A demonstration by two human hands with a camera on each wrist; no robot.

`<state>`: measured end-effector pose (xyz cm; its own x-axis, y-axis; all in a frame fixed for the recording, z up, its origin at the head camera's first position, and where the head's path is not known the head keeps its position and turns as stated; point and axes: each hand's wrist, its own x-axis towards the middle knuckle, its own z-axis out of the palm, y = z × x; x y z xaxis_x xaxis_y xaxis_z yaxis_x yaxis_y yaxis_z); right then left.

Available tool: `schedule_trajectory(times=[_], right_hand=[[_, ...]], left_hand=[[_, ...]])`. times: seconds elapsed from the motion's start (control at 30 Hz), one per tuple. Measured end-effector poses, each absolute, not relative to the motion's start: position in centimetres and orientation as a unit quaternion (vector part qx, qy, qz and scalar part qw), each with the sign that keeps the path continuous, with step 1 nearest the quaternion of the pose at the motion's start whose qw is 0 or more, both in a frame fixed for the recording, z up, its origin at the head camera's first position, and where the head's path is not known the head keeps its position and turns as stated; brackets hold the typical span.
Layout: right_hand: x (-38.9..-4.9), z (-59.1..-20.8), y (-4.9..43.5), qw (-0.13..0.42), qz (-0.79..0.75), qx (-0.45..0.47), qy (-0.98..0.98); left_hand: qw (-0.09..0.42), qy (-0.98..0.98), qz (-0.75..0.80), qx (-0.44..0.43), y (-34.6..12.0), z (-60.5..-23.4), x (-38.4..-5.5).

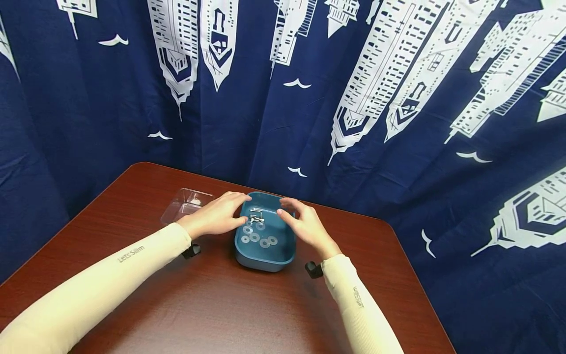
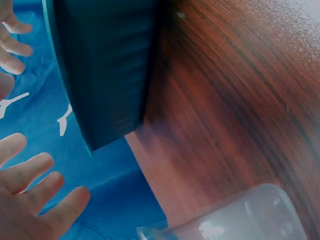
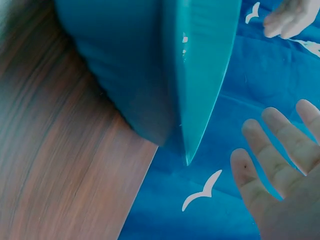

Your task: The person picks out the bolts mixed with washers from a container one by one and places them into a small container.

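A blue rounded rectangular bin (image 1: 279, 254) stands on the table. Inside it lie several pale flat washers (image 1: 254, 237) and a small cluster of shiny metal pieces (image 1: 256, 217) that look like screws or bolts. My left hand (image 1: 219, 215) hovers at the bin's left rim, fingers extended and thumb apart. Over the right rim is my right hand (image 1: 307, 226), its fingers spread and gently bent. Both palms hold nothing. In the wrist views, the left fingers (image 2: 47, 185) and right fingers (image 3: 272, 155) are spread, apart from the bin's outer wall.
A clear plastic container (image 1: 179, 209) sits left of the bin, partly behind my left hand. The brown wooden table (image 1: 212, 305) reaches back to a dark blue curtain (image 1: 247, 123) printed with white buildings and birds. A dark wrist mount (image 1: 314, 269) sits under my right wrist.
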<state>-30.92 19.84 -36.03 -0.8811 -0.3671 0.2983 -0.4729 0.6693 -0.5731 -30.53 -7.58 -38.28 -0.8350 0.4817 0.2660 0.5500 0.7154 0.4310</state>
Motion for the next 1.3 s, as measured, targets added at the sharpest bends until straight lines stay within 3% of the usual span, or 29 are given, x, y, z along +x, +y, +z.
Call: schedule_trajectory(times=[0.9,1.3], right_hand=[[-32.5,-33.9,17.7,0.037,0.479,0.215,-0.851],[-34.6,-35.1,16.5,0.020,0.539,0.166,-0.826]], left_hand=[[0.039,-0.934,-0.228,-0.271,-6.2,-40.7,-32.2],[0.060,-0.931,-0.235,-0.274,-6.0,-41.5,-32.1]])
